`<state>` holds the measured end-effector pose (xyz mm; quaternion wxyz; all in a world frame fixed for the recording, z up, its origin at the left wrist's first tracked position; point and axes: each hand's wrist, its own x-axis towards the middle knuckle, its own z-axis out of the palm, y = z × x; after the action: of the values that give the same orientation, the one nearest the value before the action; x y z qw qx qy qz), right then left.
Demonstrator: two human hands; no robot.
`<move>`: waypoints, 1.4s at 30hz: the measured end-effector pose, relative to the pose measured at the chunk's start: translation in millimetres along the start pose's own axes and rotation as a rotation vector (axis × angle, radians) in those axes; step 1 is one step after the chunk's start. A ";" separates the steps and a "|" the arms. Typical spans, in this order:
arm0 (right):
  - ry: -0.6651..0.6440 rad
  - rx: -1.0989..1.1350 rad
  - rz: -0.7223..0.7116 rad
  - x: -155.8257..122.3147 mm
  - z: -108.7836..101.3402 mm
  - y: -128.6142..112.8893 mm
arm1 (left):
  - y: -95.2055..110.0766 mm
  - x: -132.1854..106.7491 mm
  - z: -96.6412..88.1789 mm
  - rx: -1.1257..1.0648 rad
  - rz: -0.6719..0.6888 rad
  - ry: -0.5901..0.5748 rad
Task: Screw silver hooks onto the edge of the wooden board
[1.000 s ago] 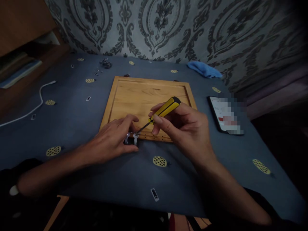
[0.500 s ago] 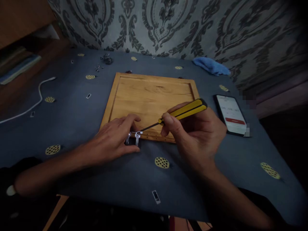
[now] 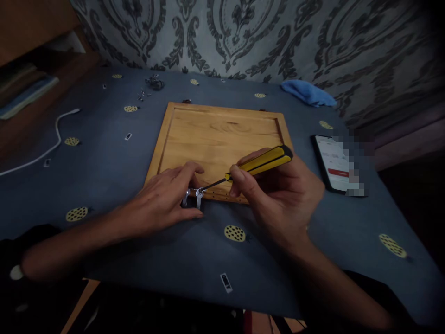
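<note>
A wooden board (image 3: 205, 139) with a raised rim lies flat on the table. At its near edge sits a shiny metal bracket (image 3: 199, 198) with two prongs hanging over the side. My left hand (image 3: 167, 197) is closed around it, thumb below and fingers above on the board; part of the bracket is hidden. In my right hand (image 3: 278, 195) I grip a yellow and black screwdriver (image 3: 260, 161), slanting down to the left. Its tip meets the bracket's right end, where any screw head is too small to make out. Small holes run along the board's edge nearby.
A phone (image 3: 333, 160) lies right of the board, and a blue cloth (image 3: 308, 93) rests by the wall. Small screws (image 3: 142, 95) and a dark heap of hardware (image 3: 155, 82) are at the back left. A white cable (image 3: 57, 130) trails along the left.
The screwdriver's handle has shifted slightly left and down with my right hand, its tip still at the bracket. My left hand stays in place.
</note>
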<state>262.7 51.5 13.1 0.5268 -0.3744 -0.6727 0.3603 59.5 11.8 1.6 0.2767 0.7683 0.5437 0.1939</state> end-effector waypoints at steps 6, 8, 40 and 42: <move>0.004 -0.014 -0.021 1.0 0.5 -1.7 | 0.1 -0.1 -0.5 -0.003 0.014 -0.005; -0.002 -0.006 -0.030 0.7 0.0 -1.7 | -0.1 -0.3 -0.5 -0.006 0.011 -0.001; -0.252 0.247 0.086 9.7 -6.6 -6.7 | -3.1 -1.8 -0.5 -0.023 0.041 -0.010; -0.272 0.230 0.070 9.8 -7.1 -6.6 | -2.6 -1.5 -0.6 -0.028 0.039 -0.015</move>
<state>267.2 57.7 24.6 0.4573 -0.2827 -0.6787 0.5003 56.8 11.1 0.4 0.2878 0.7763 0.5235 0.2011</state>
